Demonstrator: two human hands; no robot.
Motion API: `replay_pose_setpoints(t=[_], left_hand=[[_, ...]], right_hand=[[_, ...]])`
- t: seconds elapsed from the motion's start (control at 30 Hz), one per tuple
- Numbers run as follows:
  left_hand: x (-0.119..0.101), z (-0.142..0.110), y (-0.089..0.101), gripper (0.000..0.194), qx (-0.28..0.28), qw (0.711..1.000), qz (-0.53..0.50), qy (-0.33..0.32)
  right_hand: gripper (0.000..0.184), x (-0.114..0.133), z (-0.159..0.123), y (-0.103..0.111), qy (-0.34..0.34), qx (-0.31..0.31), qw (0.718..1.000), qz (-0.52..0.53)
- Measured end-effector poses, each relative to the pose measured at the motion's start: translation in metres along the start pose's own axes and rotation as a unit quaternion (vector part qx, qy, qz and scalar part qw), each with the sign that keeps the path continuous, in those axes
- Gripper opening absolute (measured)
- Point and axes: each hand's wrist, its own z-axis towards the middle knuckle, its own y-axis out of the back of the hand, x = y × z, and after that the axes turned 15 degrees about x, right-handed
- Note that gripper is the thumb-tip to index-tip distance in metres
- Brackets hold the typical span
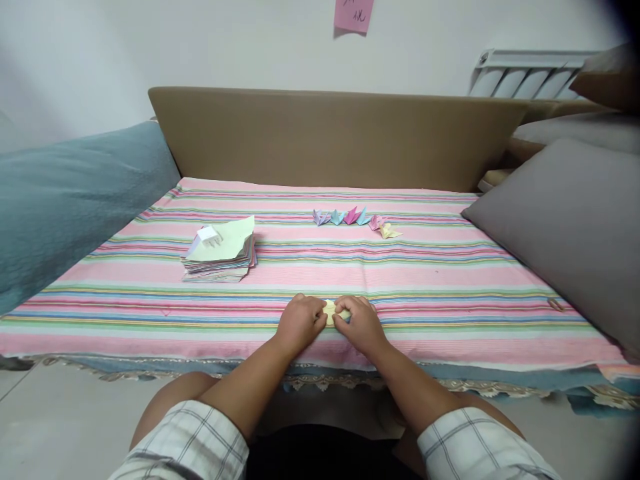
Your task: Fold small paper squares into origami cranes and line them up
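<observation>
Between my two hands, low over the striped cloth, is a small piece of folded yellow paper (330,312). My left hand (301,319) has its fingers pinched on the paper's left side. My right hand (360,321) grips the right side, with thumb and forefinger closed on it. The fingers cover part of the paper, so its full shape is hidden. Beyond the hands stands a row of several folded paper cranes (351,215) in purple, blue, pink and yellow.
Left of the hands lies a stack of coloured paper (220,257) with a white plug adapter (209,235) on top. The striped cloth (425,273) covers the seat. A grey cushion (565,233) borders the right, a blue-green armrest (80,193) the left, a brown backrest (340,140) the rear.
</observation>
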Motion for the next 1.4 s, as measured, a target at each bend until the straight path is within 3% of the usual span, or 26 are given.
replay_pose_setpoints(t=[0.2, 0.3, 0.53, 0.67, 0.8, 0.93, 1.07, 1.2, 1.4], left_hand=[[0.001, 0.0, 0.007, 0.005, 0.041, 0.998, -0.039, 0.027], [0.003, -0.001, 0.01, 0.016, 0.049, 0.997, -0.05, 0.043], [0.01, -0.002, 0.011, 0.023, 0.068, 0.995, -0.047, -0.058], [0.012, -0.005, 0.006, 0.029, 0.055, 0.995, 0.0, -0.078], [0.011, -0.007, 0.002, 0.033, 0.041, 0.995, 0.032, -0.082], [0.012, -0.007, 0.001, 0.036, 0.036, 0.994, 0.044, -0.088], [0.014, -0.006, 0.0, 0.034, 0.036, 0.994, 0.051, -0.089], [0.014, -0.007, 0.0, 0.032, 0.031, 0.994, 0.053, -0.092], [0.011, -0.007, 0.002, 0.035, 0.04, 0.991, 0.058, -0.11]], right_hand=[[0.01, -0.006, 0.001, 0.005, 0.007, 0.042, 0.999, 0.03], [0.013, -0.008, 0.002, 0.006, 0.013, 0.045, 0.998, 0.033], [0.02, -0.012, 0.003, 0.004, 0.033, 0.036, 0.998, 0.025], [0.026, -0.014, 0.0, 0.004, 0.058, 0.006, 0.998, 0.013], [0.028, -0.013, -0.011, 0.005, 0.136, -0.034, 0.988, -0.069], [0.034, -0.012, -0.023, 0.004, 0.184, -0.028, 0.962, -0.198], [0.031, -0.018, -0.025, 0.006, 0.181, -0.034, 0.954, -0.238], [0.022, -0.021, -0.022, 0.01, 0.155, -0.064, 0.964, -0.205], [0.039, -0.011, -0.018, 0.002, 0.221, 0.014, 0.95, -0.22]])
